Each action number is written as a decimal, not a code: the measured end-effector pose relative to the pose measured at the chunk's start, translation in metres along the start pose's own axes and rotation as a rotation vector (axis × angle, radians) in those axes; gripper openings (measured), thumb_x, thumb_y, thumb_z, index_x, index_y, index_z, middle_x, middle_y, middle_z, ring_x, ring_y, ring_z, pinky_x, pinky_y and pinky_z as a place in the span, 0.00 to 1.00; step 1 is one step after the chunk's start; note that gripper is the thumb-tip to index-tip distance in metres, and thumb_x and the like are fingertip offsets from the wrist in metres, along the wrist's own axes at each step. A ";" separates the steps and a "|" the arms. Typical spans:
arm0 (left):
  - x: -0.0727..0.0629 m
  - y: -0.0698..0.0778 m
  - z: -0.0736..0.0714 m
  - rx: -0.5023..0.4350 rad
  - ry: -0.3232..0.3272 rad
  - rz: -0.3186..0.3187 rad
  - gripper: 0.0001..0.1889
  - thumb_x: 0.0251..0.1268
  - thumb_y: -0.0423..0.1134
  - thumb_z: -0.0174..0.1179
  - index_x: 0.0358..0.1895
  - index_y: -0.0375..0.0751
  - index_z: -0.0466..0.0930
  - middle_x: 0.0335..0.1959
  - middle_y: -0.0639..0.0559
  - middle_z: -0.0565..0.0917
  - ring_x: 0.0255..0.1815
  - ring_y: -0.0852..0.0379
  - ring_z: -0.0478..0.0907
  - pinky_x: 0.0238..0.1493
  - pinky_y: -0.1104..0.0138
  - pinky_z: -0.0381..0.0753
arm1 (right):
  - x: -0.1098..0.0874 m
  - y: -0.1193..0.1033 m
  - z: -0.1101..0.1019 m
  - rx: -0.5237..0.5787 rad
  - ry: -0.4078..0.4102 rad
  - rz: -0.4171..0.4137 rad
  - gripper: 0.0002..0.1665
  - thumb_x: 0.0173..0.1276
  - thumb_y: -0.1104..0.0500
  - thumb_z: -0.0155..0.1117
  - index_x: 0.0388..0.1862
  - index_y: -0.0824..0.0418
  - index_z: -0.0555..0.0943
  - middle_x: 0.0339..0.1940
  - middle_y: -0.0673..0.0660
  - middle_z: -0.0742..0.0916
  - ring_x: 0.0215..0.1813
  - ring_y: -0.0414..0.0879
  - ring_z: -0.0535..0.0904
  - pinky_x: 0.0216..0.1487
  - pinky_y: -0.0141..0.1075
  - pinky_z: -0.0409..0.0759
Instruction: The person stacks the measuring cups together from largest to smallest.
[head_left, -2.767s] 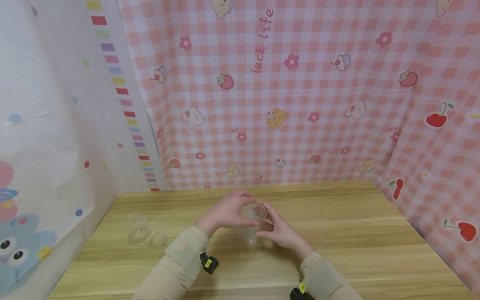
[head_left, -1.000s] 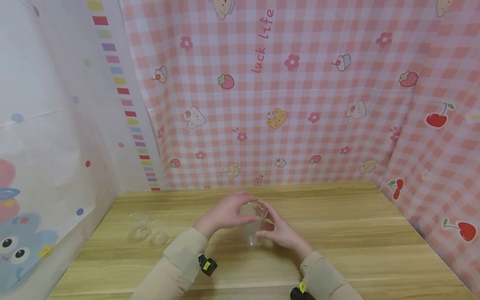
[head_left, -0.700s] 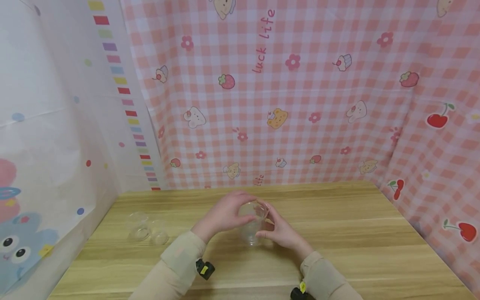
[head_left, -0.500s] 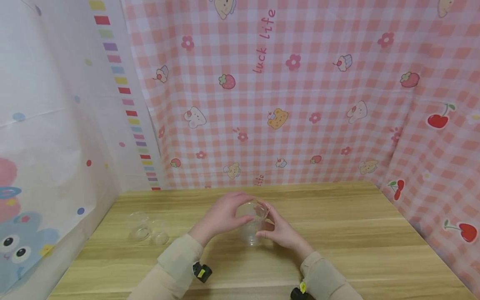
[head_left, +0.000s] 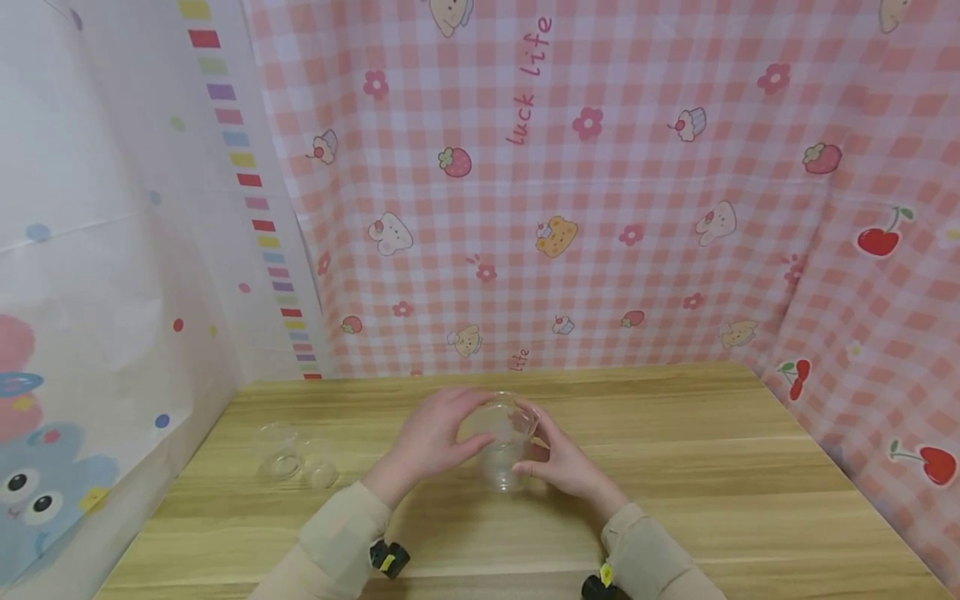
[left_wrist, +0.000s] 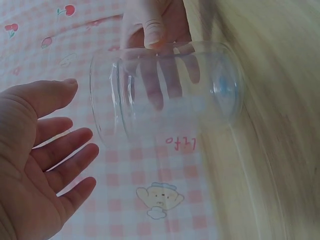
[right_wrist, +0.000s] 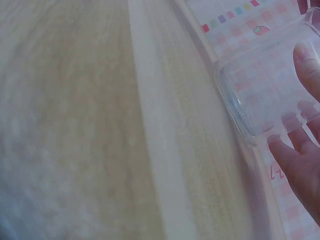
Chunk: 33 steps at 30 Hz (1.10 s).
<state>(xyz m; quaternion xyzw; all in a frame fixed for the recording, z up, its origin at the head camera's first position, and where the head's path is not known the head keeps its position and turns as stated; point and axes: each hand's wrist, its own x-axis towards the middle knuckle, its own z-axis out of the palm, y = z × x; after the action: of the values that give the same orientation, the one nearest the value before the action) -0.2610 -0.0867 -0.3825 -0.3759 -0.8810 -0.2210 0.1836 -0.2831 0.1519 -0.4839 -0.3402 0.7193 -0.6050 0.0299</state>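
1. A person's right hand (head_left: 562, 467) grips a clear plastic cup (head_left: 504, 454), thumb on one side and fingers curled round the other, above a wood-grain table (head_left: 720, 450).
2. The left hand (head_left: 431, 437) holds nothing; its fingers are relaxed and spread, just beside the cup's mouth and, in the left wrist view, apart from it.
3. The cup stands upright or nearly so, midway between the table's left and right edges and well in from the back edge. Whether its base touches the wood is unclear. Ring lines show near its mouth; whether it is one cup or several nested cannot be told.
4. Toward the table's back left corner, near the left edge, a larger clear container (head_left: 282, 466) and a smaller clear container (head_left: 322, 475) sit side by side.
5. A pale left sleeve (head_left: 341, 529) and right sleeve (head_left: 648, 554) reach in from the front, each with a small black camera at the wrist.
6. Beyond the back edge hangs a pink checked cloth (head_left: 487, 200) printed with strawberries, flowers and the words "luck life."
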 end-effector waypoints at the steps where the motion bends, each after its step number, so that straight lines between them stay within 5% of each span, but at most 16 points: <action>1: -0.001 0.000 -0.001 0.002 0.002 -0.005 0.27 0.58 0.44 0.72 0.60 0.41 0.79 0.55 0.48 0.84 0.57 0.48 0.78 0.59 0.52 0.76 | 0.000 0.000 0.000 -0.001 0.000 0.001 0.55 0.60 0.69 0.71 0.79 0.62 0.49 0.75 0.71 0.63 0.74 0.65 0.59 0.69 0.50 0.66; 13: -0.015 -0.006 -0.004 0.059 0.053 -0.008 0.30 0.54 0.43 0.74 0.61 0.37 0.78 0.54 0.44 0.83 0.56 0.45 0.79 0.58 0.50 0.76 | 0.000 -0.001 0.000 -0.011 0.005 0.006 0.55 0.60 0.68 0.72 0.79 0.63 0.50 0.75 0.70 0.64 0.74 0.66 0.59 0.68 0.51 0.67; 33: -0.039 -0.025 -0.014 0.113 0.017 -0.099 0.34 0.54 0.45 0.75 0.64 0.37 0.76 0.53 0.45 0.83 0.56 0.45 0.78 0.59 0.49 0.76 | 0.000 0.001 0.000 -0.025 0.008 0.007 0.56 0.59 0.69 0.72 0.79 0.62 0.50 0.75 0.69 0.64 0.75 0.64 0.58 0.69 0.51 0.66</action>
<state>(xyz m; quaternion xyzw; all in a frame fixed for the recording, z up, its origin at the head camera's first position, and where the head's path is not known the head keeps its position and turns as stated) -0.2519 -0.1319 -0.3957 -0.3191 -0.9079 -0.1831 0.2008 -0.2837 0.1519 -0.4846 -0.3356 0.7279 -0.5974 0.0248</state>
